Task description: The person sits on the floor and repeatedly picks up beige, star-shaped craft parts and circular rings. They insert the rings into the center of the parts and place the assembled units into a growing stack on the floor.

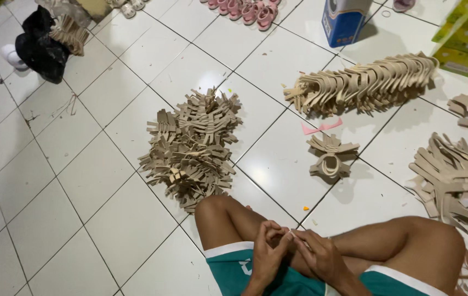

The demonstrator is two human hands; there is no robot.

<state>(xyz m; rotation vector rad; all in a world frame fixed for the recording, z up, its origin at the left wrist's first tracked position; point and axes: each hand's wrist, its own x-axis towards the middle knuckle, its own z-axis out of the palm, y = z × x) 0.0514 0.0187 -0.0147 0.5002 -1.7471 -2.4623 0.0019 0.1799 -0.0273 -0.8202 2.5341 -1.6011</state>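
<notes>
I sit cross-legged on a white tiled floor in green shorts. My left hand (pixel 269 249) and my right hand (pixel 319 253) meet over my lap, fingertips pressed together around something small and pale that I cannot make out. A heap of beige cut sandal-strap pieces (pixel 193 148) lies just beyond my left knee. A small stack of joined beige strap pieces (pixel 331 156) sits ahead of my hands.
A long row of beige straps (pixel 363 85) lies farther back, more beige pieces (pixel 456 175) pile at the right. A blue box (pixel 343 21), yellow-green boxes (pixel 467 38), pink sandals (pixel 245 10), a black bag (pixel 39 46) and a pink scrap (pixel 321 127) are about.
</notes>
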